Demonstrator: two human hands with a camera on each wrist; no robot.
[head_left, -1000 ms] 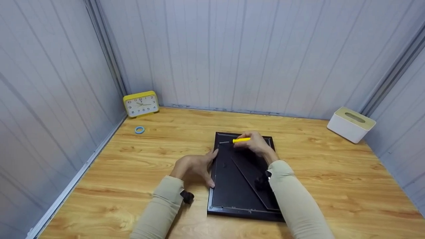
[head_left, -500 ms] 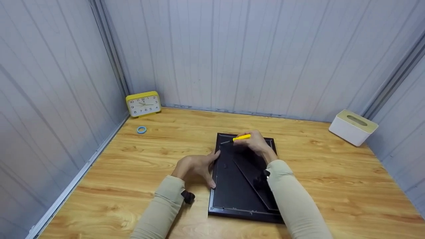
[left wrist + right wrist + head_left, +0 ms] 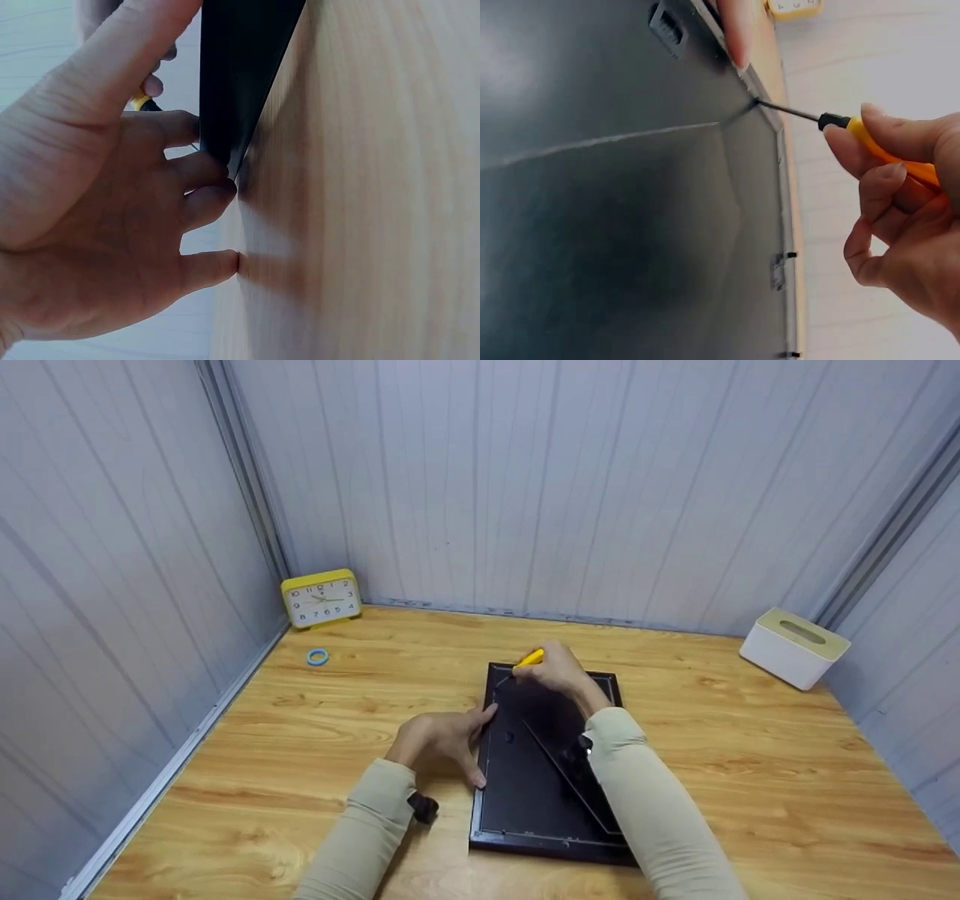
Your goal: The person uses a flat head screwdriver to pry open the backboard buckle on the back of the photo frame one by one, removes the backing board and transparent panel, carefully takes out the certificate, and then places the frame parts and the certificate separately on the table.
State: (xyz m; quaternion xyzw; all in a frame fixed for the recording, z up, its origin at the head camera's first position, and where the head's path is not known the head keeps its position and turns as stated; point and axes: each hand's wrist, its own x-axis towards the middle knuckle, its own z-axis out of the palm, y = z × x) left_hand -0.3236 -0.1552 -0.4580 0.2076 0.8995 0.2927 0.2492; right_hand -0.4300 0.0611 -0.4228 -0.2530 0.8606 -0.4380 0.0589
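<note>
A black picture frame (image 3: 517,802) lies back side up on the wooden table, with a slanting flap (image 3: 595,793) on its backing. My right hand (image 3: 562,669) grips the yellow handle of a screwdriver (image 3: 866,139) between thumb and fingers. In the right wrist view its thin shaft slants down, and the tip touches the rim close to the frame's far left corner. My left hand (image 3: 444,735) rests spread along the frame's left edge. The left wrist view shows its fingers (image 3: 206,206) against the frame's side and the little finger on the table.
At the back left stands a yellow alarm clock (image 3: 322,599), with a light blue ring (image 3: 317,657) in front of it. A white tissue box (image 3: 791,651) with a wooden lid is at the back right. Pale panel walls (image 3: 510,487) enclose the table.
My right hand has moved slightly left and away from me, and the screwdriver has tilted to a steeper angle. The left hand and the picture frame stay in place.
</note>
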